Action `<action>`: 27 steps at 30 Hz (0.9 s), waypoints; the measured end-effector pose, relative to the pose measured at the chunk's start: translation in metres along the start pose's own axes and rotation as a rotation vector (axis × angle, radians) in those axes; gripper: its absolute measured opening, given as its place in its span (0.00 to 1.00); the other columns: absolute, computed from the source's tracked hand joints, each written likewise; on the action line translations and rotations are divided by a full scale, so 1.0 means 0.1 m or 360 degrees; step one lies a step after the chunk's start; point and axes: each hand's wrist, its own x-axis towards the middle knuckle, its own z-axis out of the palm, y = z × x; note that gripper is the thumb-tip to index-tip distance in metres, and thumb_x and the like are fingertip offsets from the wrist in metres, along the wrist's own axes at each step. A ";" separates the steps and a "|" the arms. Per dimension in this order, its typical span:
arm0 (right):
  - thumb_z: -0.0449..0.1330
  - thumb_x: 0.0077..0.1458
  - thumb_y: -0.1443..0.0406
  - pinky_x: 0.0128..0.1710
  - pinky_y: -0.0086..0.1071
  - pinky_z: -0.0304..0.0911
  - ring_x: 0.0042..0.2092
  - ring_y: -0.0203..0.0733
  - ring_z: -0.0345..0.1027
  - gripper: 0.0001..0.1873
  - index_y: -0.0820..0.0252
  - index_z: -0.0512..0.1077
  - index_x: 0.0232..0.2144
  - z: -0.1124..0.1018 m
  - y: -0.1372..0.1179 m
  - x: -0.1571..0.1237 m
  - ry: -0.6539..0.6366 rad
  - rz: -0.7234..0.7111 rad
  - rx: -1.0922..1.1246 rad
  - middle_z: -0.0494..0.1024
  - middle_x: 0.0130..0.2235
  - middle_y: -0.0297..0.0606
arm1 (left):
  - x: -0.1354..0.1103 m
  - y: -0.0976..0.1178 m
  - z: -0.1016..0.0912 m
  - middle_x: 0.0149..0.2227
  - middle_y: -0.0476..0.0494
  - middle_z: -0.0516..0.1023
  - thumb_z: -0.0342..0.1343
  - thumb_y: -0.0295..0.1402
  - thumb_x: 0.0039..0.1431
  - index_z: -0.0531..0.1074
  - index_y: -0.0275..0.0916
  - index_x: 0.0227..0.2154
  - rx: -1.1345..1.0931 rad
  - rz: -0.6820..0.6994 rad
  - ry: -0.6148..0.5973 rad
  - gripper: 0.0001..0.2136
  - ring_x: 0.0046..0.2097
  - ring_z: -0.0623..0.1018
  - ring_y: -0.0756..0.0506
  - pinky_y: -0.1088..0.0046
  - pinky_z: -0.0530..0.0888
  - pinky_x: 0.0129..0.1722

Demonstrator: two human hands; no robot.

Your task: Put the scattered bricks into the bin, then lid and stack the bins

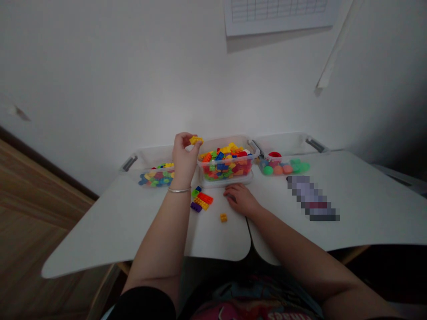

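The left hand (185, 155) is held raised above the white table (133, 213), with the forearm angled up from the lower left and the wrist nearly upright. A thin silver bangle (179, 190) is worn at the wrist. The fingers (182, 140) are closed, and a yellow interlocking brick (196, 140) is grasped at the fingertips, just beside the near left corner of a clear plastic bin (227, 171). That bin is filled with multicoloured interlocking bricks.

The right hand (240, 199) is laid palm-down on the tabletop, with the forearm extended inward from the lower right. Its fingers (231, 191) are relaxed and slightly curled, with no object seen grasped, and are positioned near the front of the bin. A small orange brick (223, 218) is lying just beside this hand. A group of red, yellow, purple, blue and green bricks (200, 200) is placed on the table between the two hands.

A clear tub of small multicoloured pieces (156, 176) is located left of the bin, and a clear tub of coloured balls (283, 164) is located to its right. A pixelated object (312, 198) is lying at right; its type cannot be determined.
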 end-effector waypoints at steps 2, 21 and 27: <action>0.57 0.54 0.71 0.56 0.41 0.57 0.52 0.45 0.65 0.13 0.60 0.76 0.41 0.00 -0.01 0.00 -0.0004 0.0000 -0.0001 0.76 0.48 0.43 | 0.01 -0.08 0.09 0.43 0.45 0.77 0.58 0.31 0.55 0.66 0.39 0.39 0.0084 -0.0119 -0.0048 0.10 0.45 0.77 0.49 0.72 0.72 0.49; 0.57 0.53 0.72 0.56 0.40 0.58 0.52 0.45 0.65 0.12 0.60 0.76 0.40 0.02 0.01 0.01 0.0029 -0.0008 0.0025 0.77 0.47 0.42 | -0.22 0.28 0.02 0.39 0.36 0.80 0.44 0.44 0.64 0.79 0.36 0.38 0.1288 0.0325 -0.1083 0.21 0.46 0.76 0.38 0.62 0.69 0.51; 0.57 0.52 0.72 0.57 0.41 0.57 0.52 0.45 0.65 0.13 0.61 0.75 0.40 0.04 0.03 0.01 0.0033 -0.0025 0.0017 0.76 0.48 0.43 | -0.21 0.34 0.22 0.39 0.29 0.80 0.37 0.47 0.67 0.78 0.32 0.37 0.1418 0.0176 -0.1354 0.28 0.45 0.78 0.35 0.59 0.71 0.47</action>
